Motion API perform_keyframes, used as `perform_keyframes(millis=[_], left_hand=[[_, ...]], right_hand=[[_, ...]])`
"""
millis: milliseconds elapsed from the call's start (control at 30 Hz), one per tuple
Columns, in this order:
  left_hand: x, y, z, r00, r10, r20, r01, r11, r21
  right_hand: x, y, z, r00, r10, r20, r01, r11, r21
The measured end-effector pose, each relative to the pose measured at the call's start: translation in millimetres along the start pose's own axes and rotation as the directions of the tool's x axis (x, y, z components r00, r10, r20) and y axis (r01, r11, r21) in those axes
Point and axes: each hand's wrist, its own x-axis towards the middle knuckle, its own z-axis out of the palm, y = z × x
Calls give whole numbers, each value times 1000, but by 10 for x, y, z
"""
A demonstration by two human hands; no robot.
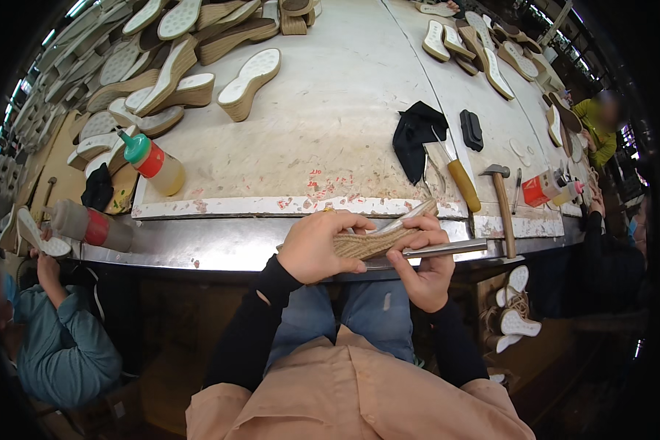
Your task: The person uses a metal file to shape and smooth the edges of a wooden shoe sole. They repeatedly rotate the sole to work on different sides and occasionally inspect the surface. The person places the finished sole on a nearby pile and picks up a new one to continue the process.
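Between my hands, at the table's front edge, is a wedge shoe sole (378, 240) with a brown striped, wood-like side and a pale upper face. My left hand (317, 246) grips its near left end, thumb below and fingers over the top. My right hand (425, 262) holds the other end with its fingers. A slim silver metal rod-shaped tool (458, 248) also lies in my right hand, under the fingers and pointing right; its working end is hidden. Beyond the hands, a black cloth (418, 136) lies near scissors (436, 165) and a wooden-handled tool (463, 187).
A hammer (501, 202) lies at the right, near a black brush-like block (471, 130). Left stand a green-capped glue bottle (152, 165) and a grey bottle (92, 226). Wedge soles (251, 81) pile up at the far left and far right. Co-workers sit on both sides.
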Motion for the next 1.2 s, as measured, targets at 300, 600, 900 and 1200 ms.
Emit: perform_keyframes(millis=[300, 600, 900, 1200], left_hand=[[15, -40, 48, 996, -82, -21, 82, 997, 10], [69, 24, 38, 981, -193, 7, 193, 981, 13], [101, -54, -18, 979, -159, 126, 180, 969, -170], [49, -104, 34, 989, -135, 61, 142, 982, -128]], right_hand=[[15, -7, 58, 998, -43, -40, 40, 997, -68], [41, -36, 40, 998, 7, -68, -5, 1000, 23], [17, -53, 32, 990, 122, -71, -109, 981, 159], [1, -35, 55, 999, 36, -35, -35, 999, 38]])
